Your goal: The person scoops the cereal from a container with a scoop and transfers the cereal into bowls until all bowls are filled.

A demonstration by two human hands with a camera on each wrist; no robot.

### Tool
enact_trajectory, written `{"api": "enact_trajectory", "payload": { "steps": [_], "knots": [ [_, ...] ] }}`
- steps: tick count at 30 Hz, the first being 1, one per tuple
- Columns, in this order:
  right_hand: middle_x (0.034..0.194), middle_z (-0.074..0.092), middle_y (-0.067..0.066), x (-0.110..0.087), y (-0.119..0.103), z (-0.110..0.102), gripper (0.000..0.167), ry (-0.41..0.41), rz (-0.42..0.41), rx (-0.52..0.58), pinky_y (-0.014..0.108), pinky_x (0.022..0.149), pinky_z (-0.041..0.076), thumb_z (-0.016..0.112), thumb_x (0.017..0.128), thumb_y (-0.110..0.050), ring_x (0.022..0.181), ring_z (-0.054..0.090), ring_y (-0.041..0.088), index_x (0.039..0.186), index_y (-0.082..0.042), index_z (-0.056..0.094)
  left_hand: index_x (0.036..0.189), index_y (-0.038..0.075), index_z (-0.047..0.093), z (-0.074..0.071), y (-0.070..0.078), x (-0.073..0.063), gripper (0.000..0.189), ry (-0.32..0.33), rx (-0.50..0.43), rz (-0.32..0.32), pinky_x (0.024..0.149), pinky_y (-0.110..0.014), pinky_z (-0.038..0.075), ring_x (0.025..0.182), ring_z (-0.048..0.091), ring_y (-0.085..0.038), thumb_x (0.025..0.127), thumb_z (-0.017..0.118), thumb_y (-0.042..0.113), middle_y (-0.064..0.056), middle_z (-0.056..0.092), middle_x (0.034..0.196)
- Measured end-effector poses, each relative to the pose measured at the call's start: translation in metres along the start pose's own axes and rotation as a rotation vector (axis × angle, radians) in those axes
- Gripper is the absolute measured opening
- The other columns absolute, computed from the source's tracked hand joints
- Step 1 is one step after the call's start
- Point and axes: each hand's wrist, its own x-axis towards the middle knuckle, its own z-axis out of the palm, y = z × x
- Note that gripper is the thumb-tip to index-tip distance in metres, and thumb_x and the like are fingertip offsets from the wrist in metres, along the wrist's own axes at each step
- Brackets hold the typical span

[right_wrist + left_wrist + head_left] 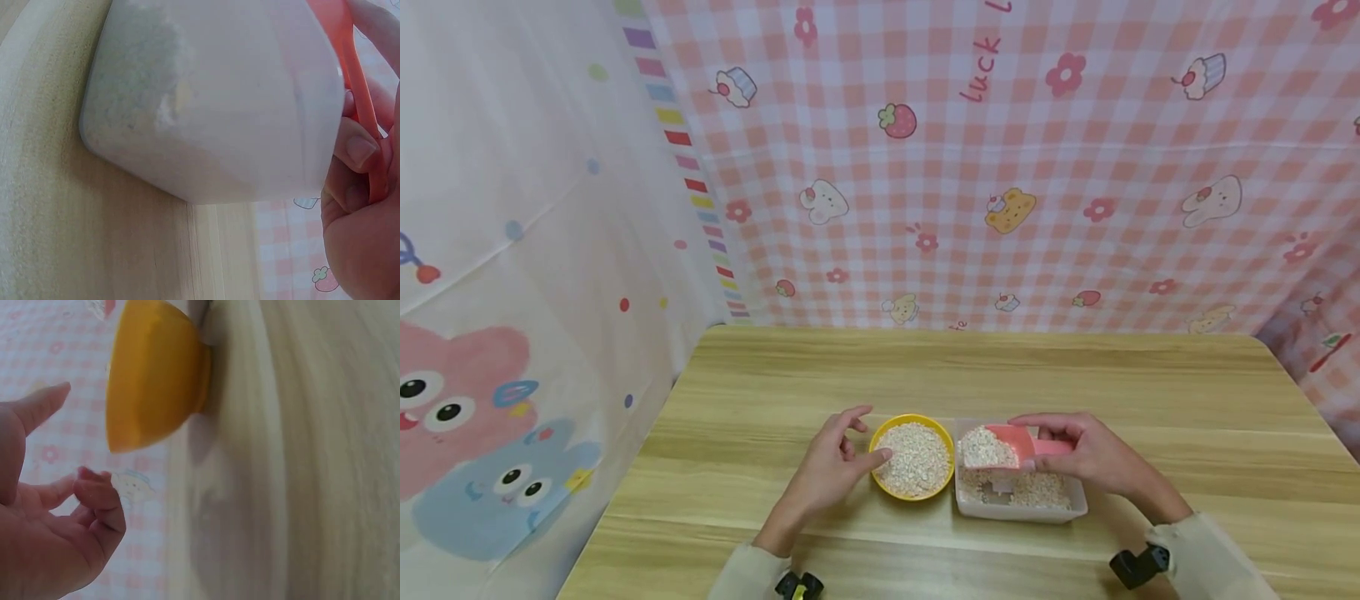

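Note:
A yellow bowl (874, 477) full of oats (914, 460) stands on the wooden table. My left hand (833, 460) is at its left side, thumb over the rim and fingers loosely bent; in the left wrist view the hand (62, 519) shows apart from the bowl (153, 375). My right hand (1093, 450) grips the handle of a pink scoop (1026, 443) heaped with oats. Below the scoop is a translucent white plastic box (1022, 512) with more oats in it. The right wrist view shows the curled fingers (359, 150) around the handle beside the box wall (250, 112).
The box stands just right of the bowl on the wooden table (850, 367). A pink checked cloth (955, 183) hangs behind the table, and a white printed cloth (550, 208) hangs on the left. Black wrist devices (1138, 567) sit at both sleeves.

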Motion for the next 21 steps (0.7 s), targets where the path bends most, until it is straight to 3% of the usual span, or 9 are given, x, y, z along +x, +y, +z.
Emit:
{"api": "enact_trajectory", "payload": {
  "steps": [7, 10, 12, 14, 16, 18, 21],
  "knots": [
    [0.102, 0.071, 0.010, 0.001, 0.000, 0.000, 0.047, 0.004, -0.001, -0.019, 0.024, 0.063, 0.052, 0.077, 0.086, -0.013, 0.074, 0.058, 0.006, 0.130, -0.004, 0.063, 0.155, 0.014, 0.030, 0.001, -0.014, 0.007, 0.091, -0.170, -0.017, -0.043, 0.058, -0.022, 0.043, 0.076, 0.049, -0.015, 0.083, 0.080, 0.040, -0.013, 0.050, 0.135],
    [0.095, 0.070, 0.011, 0.001, -0.001, 0.000, 0.048, 0.002, -0.001, -0.001, 0.023, 0.060, 0.052, 0.077, 0.086, -0.013, 0.071, 0.057, 0.005, 0.130, -0.004, 0.063, 0.157, 0.015, 0.023, 0.002, -0.018, 0.008, 0.098, -0.244, -0.036, -0.040, 0.068, -0.026, 0.045, 0.086, 0.052, -0.018, 0.082, 0.081, 0.039, -0.014, 0.047, 0.138],
    [0.095, 0.070, 0.011, 0.001, -0.002, 0.001, 0.047, -0.001, -0.006, 0.011, 0.023, 0.060, 0.052, 0.077, 0.086, -0.012, 0.072, 0.058, 0.005, 0.131, -0.003, 0.062, 0.158, 0.016, 0.019, 0.003, -0.020, 0.009, 0.102, -0.283, -0.051, -0.029, 0.084, -0.034, 0.049, 0.103, 0.055, -0.023, 0.081, 0.082, 0.039, -0.016, 0.046, 0.142],
    [0.092, 0.068, 0.013, 0.000, -0.002, 0.001, 0.047, -0.002, -0.016, 0.019, 0.023, 0.059, 0.051, 0.076, 0.087, -0.011, 0.071, 0.056, 0.005, 0.131, -0.001, 0.062, 0.159, 0.018, 0.016, 0.006, -0.020, 0.009, 0.106, -0.315, -0.064, -0.019, 0.102, -0.046, 0.043, 0.125, 0.049, -0.030, 0.080, 0.083, 0.040, -0.017, 0.040, 0.149],
    [0.096, 0.069, 0.015, 0.000, -0.002, 0.001, 0.047, -0.005, -0.026, 0.023, 0.023, 0.060, 0.052, 0.075, 0.087, -0.009, 0.072, 0.057, 0.005, 0.131, 0.000, 0.061, 0.159, 0.020, 0.012, 0.008, -0.021, 0.010, 0.111, -0.335, -0.071, -0.010, 0.114, -0.053, 0.028, 0.141, 0.035, -0.033, 0.078, 0.084, 0.041, -0.017, 0.033, 0.156],
    [0.100, 0.069, 0.017, 0.000, -0.002, 0.001, 0.047, -0.006, -0.031, 0.027, 0.023, 0.062, 0.053, 0.075, 0.088, -0.009, 0.075, 0.059, 0.005, 0.131, 0.001, 0.061, 0.160, 0.022, 0.010, 0.011, -0.022, 0.010, 0.115, -0.345, -0.067, -0.007, 0.118, -0.057, 0.020, 0.147, 0.024, -0.033, 0.075, 0.086, 0.041, -0.015, 0.026, 0.161],
    [0.105, 0.069, 0.019, 0.000, -0.002, 0.001, 0.047, -0.005, -0.020, 0.025, 0.024, 0.065, 0.055, 0.075, 0.088, -0.010, 0.077, 0.060, 0.006, 0.131, 0.000, 0.061, 0.160, 0.024, 0.007, 0.014, -0.024, 0.011, 0.121, -0.349, -0.060, -0.017, 0.116, -0.060, 0.020, 0.147, 0.025, -0.034, 0.072, 0.088, 0.041, -0.014, 0.026, 0.161]
  ]
}}
